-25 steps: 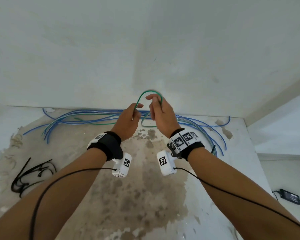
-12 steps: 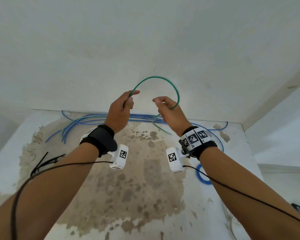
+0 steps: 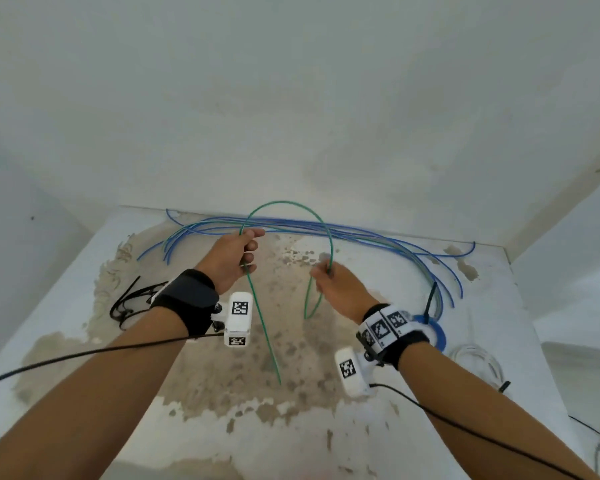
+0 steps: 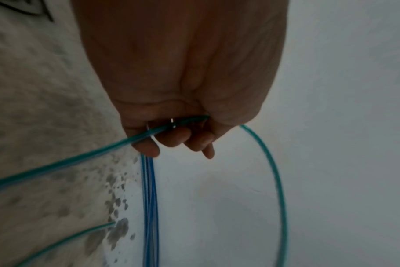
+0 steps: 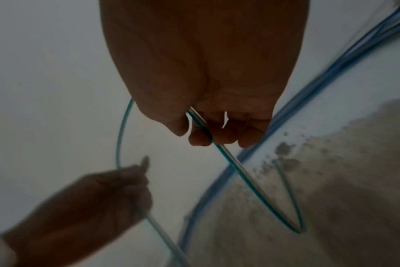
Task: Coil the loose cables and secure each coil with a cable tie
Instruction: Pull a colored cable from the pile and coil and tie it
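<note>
Hands (image 3: 231, 258) (image 3: 340, 289) apart, each grip pinching green cable (image 3: 290, 203) arched between them.

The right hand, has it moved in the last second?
Yes. The right hand has dropped and drawn back from the blue cables along the wall, widening the green cable arch.

Both forearms are bare. Each wrist wears a black strap (image 3: 187, 299) carrying a white camera block (image 3: 238, 318) with square black-and-white markers and a thin black cable (image 3: 84, 353); the right strap's (image 3: 400, 344) band of markers looks white.
</note>
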A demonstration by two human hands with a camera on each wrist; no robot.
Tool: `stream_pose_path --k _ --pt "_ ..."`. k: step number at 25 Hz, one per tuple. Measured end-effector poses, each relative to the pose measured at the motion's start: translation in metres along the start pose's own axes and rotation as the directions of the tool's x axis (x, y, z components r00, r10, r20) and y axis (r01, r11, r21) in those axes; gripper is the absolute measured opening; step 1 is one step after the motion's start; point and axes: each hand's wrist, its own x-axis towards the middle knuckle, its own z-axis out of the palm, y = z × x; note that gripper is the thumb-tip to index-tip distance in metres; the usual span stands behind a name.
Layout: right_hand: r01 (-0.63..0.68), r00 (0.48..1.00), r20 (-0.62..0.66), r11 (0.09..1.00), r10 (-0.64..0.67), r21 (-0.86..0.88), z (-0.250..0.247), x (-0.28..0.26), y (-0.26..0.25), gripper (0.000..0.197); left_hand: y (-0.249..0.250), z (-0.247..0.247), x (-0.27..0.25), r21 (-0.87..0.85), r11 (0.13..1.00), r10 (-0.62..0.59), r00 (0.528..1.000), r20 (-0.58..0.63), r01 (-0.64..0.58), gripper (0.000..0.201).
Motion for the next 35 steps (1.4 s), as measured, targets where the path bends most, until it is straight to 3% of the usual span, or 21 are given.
stream_pose_path --k 2,4,7,9,12,16,18,20,22,23,26,28,29,30,31,32,33,34,35 --pt "-0.092 0.993 0.067 0.992 0.098 -0.091 0.027 -0.018 0.022 0.029 -0.009 -0.013 -0.008 0.005 1.0 -0.031 0.999 -0.017 0.031 0.028" --pt "-0.141 0.99 0.028 0.99 0.141 -0.022 0.044 -0.037 0.027 0.03 -0.015 -0.023 -0.014 0.043 0.998 -0.04 0.999 -0.016 0.041 0.027" --pt "-0.084 0.98 -0.169 0.991 0.101 0.104 0.045 -0.057 0.004 0.025 -0.025 -0.032 -0.016 0.147 0.989 -0.037 0.999 0.018 0.034 0.026" --pt "0.007 0.941 -0.336 0.989 0.043 0.147 0.032 -0.061 -0.026 0.026 -0.032 -0.036 -0.014 0.246 0.969 -0.018 0.999 0.041 0.007 0.023" --pt "0.118 0.897 -0.443 0.971 -0.014 0.209 0.012 -0.052 -0.074 0.032 -0.045 -0.04 -0.01 0.495 0.864 0.049 0.993 0.103 -0.094 0.017" --pt "0.108 0.931 -0.365 0.93 0.029 0.351 0.01 -0.033 -0.119 0.037 -0.061 -0.058 -0.02 0.671 0.706 0.089 0.968 0.233 -0.227 0.048" --pt "0.047 0.942 -0.322 0.912 0.095 0.407 0.021 -0.028 -0.135 0.036 -0.057 -0.066 -0.042 0.555 0.779 0.144 0.945 0.294 -0.292 0.046" --pt "-0.014 0.937 -0.289 0.848 0.196 0.53 0.037 -0.025 -0.148 0.034 -0.054 -0.074 -0.07 0.268 0.875 0.261 0.86 0.439 -0.403 0.034" --pt "-0.028 0.92 -0.272 0.739 0.283 0.673 0.05 -0.02 -0.156 0.032 -0.057 -0.083 -0.09 0.217 0.867 0.266 0.784 0.561 -0.449 0.035" --pt "-0.036 0.91 -0.268 0.705 0.316 0.708 0.056 -0.018 -0.156 0.029 -0.058 -0.09 -0.094 0.247 0.848 0.269 0.782 0.562 -0.469 0.034" --pt "-0.228 0.84 -0.212 0.679 0.5 0.698 0.067 -0.019 -0.142 0.019 -0.052 -0.114 -0.085 0.313 0.8 0.374 0.833 0.407 -0.512 0.03" --pt "-0.396 0.713 -0.25 0.671 0.655 0.627 0.078 -0.027 -0.129 0.055 -0.031 -0.127 -0.077 0.368 0.75 0.419 0.826 0.377 -0.549 0.03" --pt "-0.393 0.652 -0.397 0.736 0.646 0.552 0.086 -0.032 -0.125 0.073 -0.02 -0.131 -0.073 0.406 0.717 0.417 0.815 0.403 -0.567 0.032" --pt "-0.309 0.672 -0.551 0.863 0.495 0.399 0.095 -0.036 -0.122 0.077 -0.009 -0.134 -0.069 0.444 0.687 0.394 0.808 0.437 -0.575 0.033" --pt "-0.166 0.759 -0.603 0.969 0.245 0.184 0.103 -0.04 -0.124 0.069 0.001 -0.134 -0.066 0.47 0.66 0.373 0.799 0.472 -0.586 0.034" --pt "-0.036 0.859 -0.511 0.999 0.022 -0.017 0.111 -0.044 -0.13 0.055 0.009 -0.134 -0.062 0.475 0.65 0.358 0.791 0.496 -0.592 0.035" --pt "0.055 0.931 -0.349 0.987 -0.105 -0.151 0.12 -0.047 -0.137 0.042 0.016 -0.133 -0.059 0.455 0.681 0.345 0.799 0.493 -0.574 0.036" --pt "0.1 0.958 -0.241 0.971 -0.152 -0.215 0.126 -0.049 -0.144 0.031 0.022 -0.134 -0.058 0.406 0.743 0.324 0.817 0.477 -0.532 0.036" --pt "0.119 0.956 -0.241 0.972 -0.168 -0.204 0.128 -0.045 -0.147 0.026 0.028 -0.136 -0.055 0.367 0.785 0.307 0.828 0.47 -0.499 0.039"
